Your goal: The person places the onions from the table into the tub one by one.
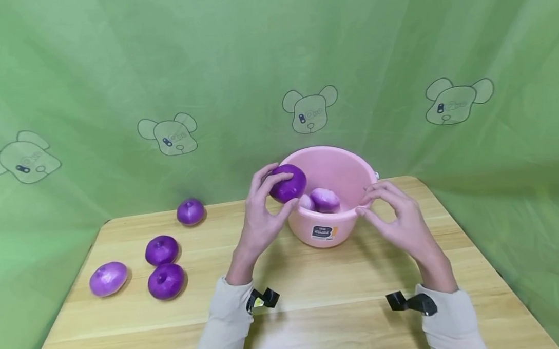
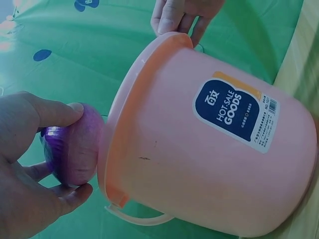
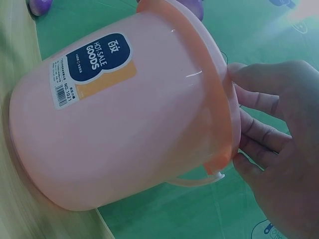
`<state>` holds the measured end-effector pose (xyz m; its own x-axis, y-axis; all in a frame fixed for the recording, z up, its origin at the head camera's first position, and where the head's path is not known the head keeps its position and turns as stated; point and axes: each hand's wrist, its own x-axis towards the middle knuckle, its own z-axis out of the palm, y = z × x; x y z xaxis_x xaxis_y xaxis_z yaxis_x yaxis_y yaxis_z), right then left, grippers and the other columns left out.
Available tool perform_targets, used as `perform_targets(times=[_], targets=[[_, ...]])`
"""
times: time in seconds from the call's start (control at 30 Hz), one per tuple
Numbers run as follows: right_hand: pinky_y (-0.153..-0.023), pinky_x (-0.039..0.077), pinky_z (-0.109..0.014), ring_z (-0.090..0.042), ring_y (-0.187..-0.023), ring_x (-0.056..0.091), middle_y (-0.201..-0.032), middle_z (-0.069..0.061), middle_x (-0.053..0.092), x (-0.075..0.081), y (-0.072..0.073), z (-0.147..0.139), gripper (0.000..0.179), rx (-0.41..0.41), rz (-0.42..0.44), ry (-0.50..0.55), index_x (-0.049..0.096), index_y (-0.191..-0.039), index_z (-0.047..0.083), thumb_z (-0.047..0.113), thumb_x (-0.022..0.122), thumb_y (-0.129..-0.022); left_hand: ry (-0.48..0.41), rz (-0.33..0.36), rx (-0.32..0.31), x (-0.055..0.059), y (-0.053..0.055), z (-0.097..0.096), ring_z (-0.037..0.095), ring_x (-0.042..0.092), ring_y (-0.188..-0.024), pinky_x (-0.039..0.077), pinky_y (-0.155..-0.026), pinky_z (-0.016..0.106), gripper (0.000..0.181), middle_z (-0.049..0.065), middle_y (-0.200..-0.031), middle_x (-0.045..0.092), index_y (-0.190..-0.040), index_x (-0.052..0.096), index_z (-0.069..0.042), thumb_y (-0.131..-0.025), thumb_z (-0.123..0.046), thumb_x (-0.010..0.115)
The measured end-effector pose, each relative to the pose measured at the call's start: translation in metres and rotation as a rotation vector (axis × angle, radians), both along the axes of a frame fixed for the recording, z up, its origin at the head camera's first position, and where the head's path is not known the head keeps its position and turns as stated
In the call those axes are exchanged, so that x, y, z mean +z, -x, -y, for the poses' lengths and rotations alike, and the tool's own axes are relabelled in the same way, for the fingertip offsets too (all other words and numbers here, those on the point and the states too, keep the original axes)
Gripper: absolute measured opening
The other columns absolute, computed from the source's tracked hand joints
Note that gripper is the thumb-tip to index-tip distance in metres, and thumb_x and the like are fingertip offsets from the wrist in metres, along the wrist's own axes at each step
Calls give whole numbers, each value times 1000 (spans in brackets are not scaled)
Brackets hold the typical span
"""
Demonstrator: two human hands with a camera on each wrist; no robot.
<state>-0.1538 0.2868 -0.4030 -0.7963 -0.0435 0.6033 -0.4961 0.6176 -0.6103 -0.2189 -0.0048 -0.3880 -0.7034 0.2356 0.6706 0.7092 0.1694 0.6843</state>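
Note:
My left hand [image 1: 262, 216] grips a dark purple onion [image 1: 289, 183] between thumb and fingers, over the left rim of a pink bucket [image 1: 323, 227]. In the left wrist view this onion [image 2: 77, 144] is right beside the rim. Inside the bucket lie two paler onions [image 1: 325, 199], one partly hidden. On the opposite side, my right hand [image 1: 398, 214] pinches the bucket's rim, thumb outside and fingers over the edge. The bucket stands upright, and its label [image 2: 234, 112] faces me.
Several purple onions lie on the left of the wooden table [image 1: 312, 312]: one near the back edge [image 1: 190, 212], two close together [image 1: 166, 281], and a lighter one [image 1: 108, 279] farther left. A green curtain [image 1: 239, 68] hangs behind and along both sides.

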Motion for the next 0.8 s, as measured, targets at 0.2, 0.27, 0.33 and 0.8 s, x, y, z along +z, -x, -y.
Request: perform_targets(times=[0.2, 0.27, 0.33, 0.8], targets=[[-112, 38, -21, -7, -119, 57, -115, 3, 67, 1, 0, -1, 23, 4, -6, 11, 74, -95, 13, -2, 84, -81, 2, 5, -31, 4, 3, -5, 27, 48, -138, 45, -112, 37, 47, 13, -153, 44, -130, 67, -14, -86, -11, 83], [-112, 38, -21, -7, -119, 57, -115, 3, 67, 0, 1, 0, 23, 11, -5, 14, 74, -96, 12, -2, 84, -81, -1, 4, -38, 5, 3, -6, 27, 49, -138, 45, -112, 37, 46, 14, -153, 45, -130, 66, -13, -86, -9, 82], [-112, 38, -21, -7, -118, 57, -115, 3, 67, 0, 1, 1, 23, 16, -5, 14, 74, -96, 12, -2, 84, -80, 0, 4, -45, 6, 3, -7, 26, 49, -138, 44, -113, 36, 46, 13, -153, 46, -129, 66, -12, -86, -7, 82], [-111, 41, -58, -19, -120, 57, -120, -7, 68, 5, -5, 2, 22, 8, 27, 32, 74, -98, 12, 2, 85, -81, 49, 24, -112, 11, 5, -24, 25, 52, -135, 50, -107, 34, 47, 7, -156, 45, -129, 66, -9, -85, -4, 80]])
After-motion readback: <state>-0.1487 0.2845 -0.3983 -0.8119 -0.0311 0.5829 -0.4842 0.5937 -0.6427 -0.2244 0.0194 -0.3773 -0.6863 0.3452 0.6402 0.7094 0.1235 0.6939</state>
